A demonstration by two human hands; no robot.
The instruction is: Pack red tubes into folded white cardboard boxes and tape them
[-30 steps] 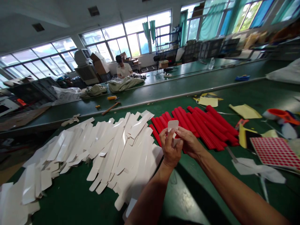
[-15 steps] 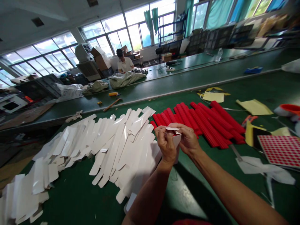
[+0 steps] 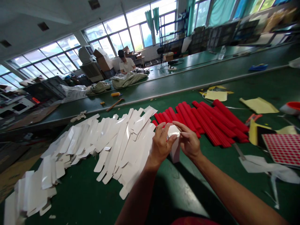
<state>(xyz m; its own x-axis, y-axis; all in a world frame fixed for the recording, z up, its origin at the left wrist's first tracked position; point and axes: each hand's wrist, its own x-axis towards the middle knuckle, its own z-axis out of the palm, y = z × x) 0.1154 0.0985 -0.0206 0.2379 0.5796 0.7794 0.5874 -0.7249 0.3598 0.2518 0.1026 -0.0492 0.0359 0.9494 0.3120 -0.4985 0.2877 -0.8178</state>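
Observation:
Both my hands hold one small white carton [image 3: 174, 147] upright above the green table [image 3: 77, 193]. My left hand [image 3: 161, 144] wraps its left side, thumb on the top flap. My right hand [image 3: 188, 142] presses the top flap from the right. To the left lies a long fanned spread of flat white carton blanks [image 3: 112, 147]. Just beyond my hands is a row of red sticks [image 3: 206, 120] laid side by side.
Red-dotted sticker sheet [image 3: 282, 148], yellow backing papers [image 3: 259, 105] and white scraps [image 3: 262, 167] lie at right. A hammer [image 3: 114, 104] and yellow object [image 3: 115, 94] sit on the far table, where a person [image 3: 126, 64] works beside bundled cloth [image 3: 126, 79].
The carton's top flap, standing up a second ago, has been folded down and now lies pressed flat under my fingers. My hands have dropped slightly lower.

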